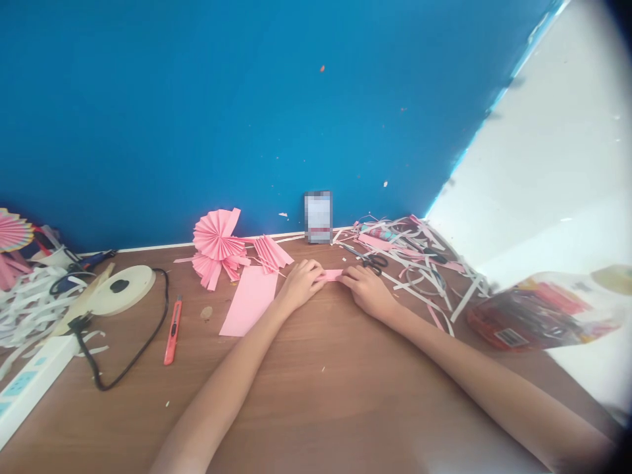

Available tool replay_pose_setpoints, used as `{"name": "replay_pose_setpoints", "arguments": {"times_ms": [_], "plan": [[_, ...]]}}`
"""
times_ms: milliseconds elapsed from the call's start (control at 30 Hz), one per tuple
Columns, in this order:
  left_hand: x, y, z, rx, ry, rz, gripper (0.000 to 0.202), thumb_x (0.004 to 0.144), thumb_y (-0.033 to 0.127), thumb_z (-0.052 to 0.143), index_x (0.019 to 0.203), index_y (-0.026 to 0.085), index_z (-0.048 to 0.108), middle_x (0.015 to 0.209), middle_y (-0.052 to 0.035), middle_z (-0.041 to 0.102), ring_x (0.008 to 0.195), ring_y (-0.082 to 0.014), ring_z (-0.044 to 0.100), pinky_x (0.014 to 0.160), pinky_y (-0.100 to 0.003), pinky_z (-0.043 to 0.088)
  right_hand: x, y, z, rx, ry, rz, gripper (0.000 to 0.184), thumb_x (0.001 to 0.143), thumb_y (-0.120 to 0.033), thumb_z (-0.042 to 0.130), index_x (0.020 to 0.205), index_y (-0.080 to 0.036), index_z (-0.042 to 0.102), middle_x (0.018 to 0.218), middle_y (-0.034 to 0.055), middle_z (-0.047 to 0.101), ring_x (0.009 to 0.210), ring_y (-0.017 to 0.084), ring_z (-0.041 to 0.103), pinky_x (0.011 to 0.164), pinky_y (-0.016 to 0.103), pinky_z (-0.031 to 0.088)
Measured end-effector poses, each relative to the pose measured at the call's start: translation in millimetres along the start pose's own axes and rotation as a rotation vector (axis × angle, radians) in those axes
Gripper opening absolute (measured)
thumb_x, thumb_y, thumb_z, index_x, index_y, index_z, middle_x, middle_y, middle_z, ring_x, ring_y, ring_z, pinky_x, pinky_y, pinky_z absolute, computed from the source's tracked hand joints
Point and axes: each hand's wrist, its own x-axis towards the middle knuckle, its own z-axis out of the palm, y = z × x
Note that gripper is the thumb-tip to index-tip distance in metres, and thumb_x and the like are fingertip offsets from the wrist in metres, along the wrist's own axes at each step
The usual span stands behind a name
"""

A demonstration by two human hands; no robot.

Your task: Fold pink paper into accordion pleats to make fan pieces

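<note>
Both hands are pinching a small folded strip of pink paper (332, 275) flat against the brown wooden table (316, 395), left hand (302, 284) on one end, right hand (365, 288) on the other, fingers closed down on it. Just left sits a flat pink paper sheet (249, 301), with pleated pink paper fans (220, 247) behind. Black-handled scissors (370, 261) lie just beyond the right hand, and an orange utility knife (172, 330) is further left.

A paper-craft workspace: pink paper fans (217, 237), scissors (371, 261) and paper offcuts (424, 263) (white, pink) litter the table (316, 408).
</note>
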Motion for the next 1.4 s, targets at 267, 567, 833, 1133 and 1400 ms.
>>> {"name": "replay_pose_setpoints", "arguments": {"times_ms": [267,567,833,1133,1400], "plan": [[-1,4,-0.2,0.05,-0.004,0.023,0.026,0.097,0.032,0.041,0.106,0.024,0.064,0.108,-0.0038,0.06,0.099,-0.0185,0.051,0.085,-0.035,0.038,0,0,0,-0.018,-0.011,0.02,0.035,0.088,-0.006,0.041,0.112,-0.02,0.062,0.102,0.0078,0.061,0.089,0.02,0.05,0.077,0.031,0.034],[0,9,-2.7,0.109,-0.001,-0.014,0.027,0.096,0.032,0.043,0.1,0.026,0.068,0.101,-0.0059,0.056,0.095,-0.0212,0.045,0.08,-0.037,0.034,1,-1,-2,-0.015,-0.015,0.021,0.04,0.083,-0.001,0.042,0.11,-0.02,0.063,0.102,0.0078,0.06,0.09,0.02,0.049,0.077,0.031,0.034],[2,17,-3.4,0.242,-0.06,0.043,0.027,0.095,0.024,0.038,0.092,0.021,0.065,0.093,-0.0098,0.057,0.095,-0.0244,0.046,0.079,-0.041,0.034,1,-1,-1,0.0,-0.006,0.025,0.041,0.081,0.0,0.042,0.11,-0.019,0.064,0.1,0.008,0.06,0.089,0.02,0.049,0.075,0.032,0.033],[1,8,8.0,0.076,-0.044,-0.023,0.022,0.095,0.026,0.039,0.099,0.02,0.06,0.093,-0.0056,0.061,0.091,-0.0199,0.054,0.081,-0.033,0.043,1,-1,-3,0.002,-0.004,0.026,0.041,0.082,0.0,0.041,0.11,-0.02,0.063,0.102,0.0075,0.061,0.089,0.02,0.049,0.076,0.032,0.033],[3,5,8.5,-0.12,-0.008,-0.126,0.018,0.095,0.025,0.039,0.092,0.021,0.057,0.092,-0.004,0.064,0.089,-0.0188,0.058,0.079,-0.031,0.044,1,-1,-2,-0.016,-0.007,0.026,0.04,0.081,-0.001,0.043,0.11,-0.019,0.063,0.101,0.0078,0.06,0.088,0.02,0.048,0.076,0.032,0.033]]}}
